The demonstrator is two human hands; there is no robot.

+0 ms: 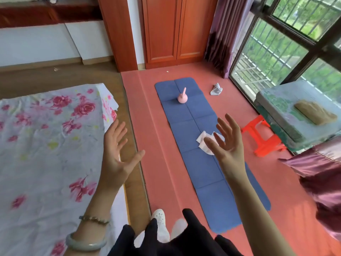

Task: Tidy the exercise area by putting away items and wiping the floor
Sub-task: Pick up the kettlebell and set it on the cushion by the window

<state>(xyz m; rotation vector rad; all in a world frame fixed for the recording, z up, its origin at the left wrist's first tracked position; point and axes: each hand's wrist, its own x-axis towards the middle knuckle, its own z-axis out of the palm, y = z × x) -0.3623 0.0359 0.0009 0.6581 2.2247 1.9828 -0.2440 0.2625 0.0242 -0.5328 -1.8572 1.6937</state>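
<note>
Both hands are raised, palms facing each other; the left hand (118,152) hangs over the edge of the bed (46,145), the right hand (227,141) over the mat (203,172); the fingers (118,129) of each are spread and released, holding nothing. The blue mat lies flat on the red floor (147,126), running toward twelve o'clock. A pink kettlebell (182,98) stands upright near its far end. A white cloth (202,140) lies crumpled on the mat's middle, partly hidden behind the right hand. A grey rag (216,89) sits on the floor at two o'clock from the kettlebell, off the mat. A red stool (262,137) stands at three o'clock from the right hand, beside the window (276,52). A wardrobe (175,30) closes the far end.
</note>
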